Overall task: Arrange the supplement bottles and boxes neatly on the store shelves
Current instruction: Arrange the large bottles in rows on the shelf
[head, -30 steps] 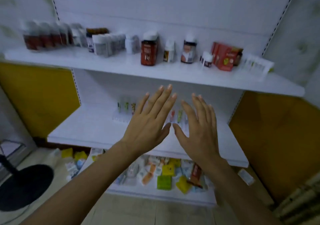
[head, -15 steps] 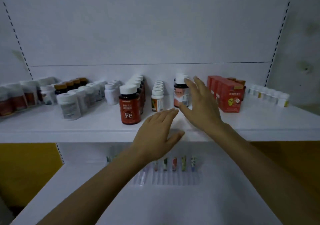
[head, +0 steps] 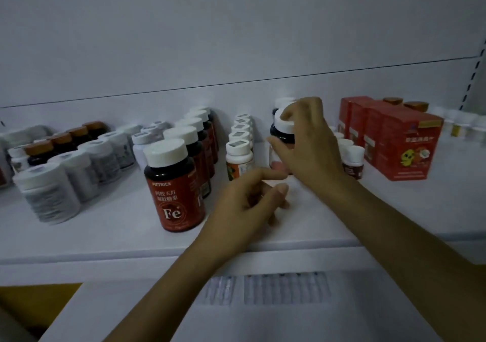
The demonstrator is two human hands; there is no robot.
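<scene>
One dark bottle sits gripped in the right hand, left hand curled.

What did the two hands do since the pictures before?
The right hand reached up and took hold of the white-capped dark bottle. The left hand rose to the shelf edge and curled loosely. The Fe bottle and red boxes stayed put.

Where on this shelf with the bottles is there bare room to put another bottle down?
Two bare patches along the shelf front: between the grey-labelled bottle and the Fe bottle, and the stretch before the red boxes. Crowded: the rows behind, and round the dark bottle that the right hand grips, with the left hand before it.
</scene>
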